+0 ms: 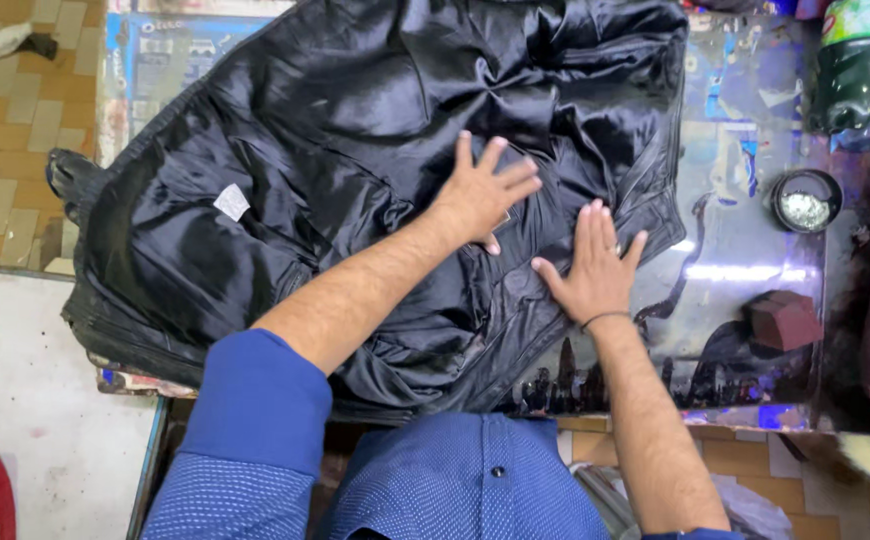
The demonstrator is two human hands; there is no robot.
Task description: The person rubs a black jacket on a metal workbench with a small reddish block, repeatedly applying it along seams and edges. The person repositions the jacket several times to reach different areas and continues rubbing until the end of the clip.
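Note:
A black jacket with a shiny lining (335, 150) lies spread inside out across a table covered with a glossy printed sheet (745, 250). My left hand (485, 190) rests flat on the lining near the jacket's middle, fingers apart. A little to the right, my right hand (592, 265) presses flat on the jacket close to its right edge, fingers together. Neither hand holds anything. A small white label (232, 201) is sewn to the lining at the left.
A green plastic bottle (850, 65) stands at the table's far right corner. Below it sit a small round black tin (806, 200) with pale contents and a reddish-brown block (785, 318). Tiled floor shows at the left. A white surface (45, 400) lies at the lower left.

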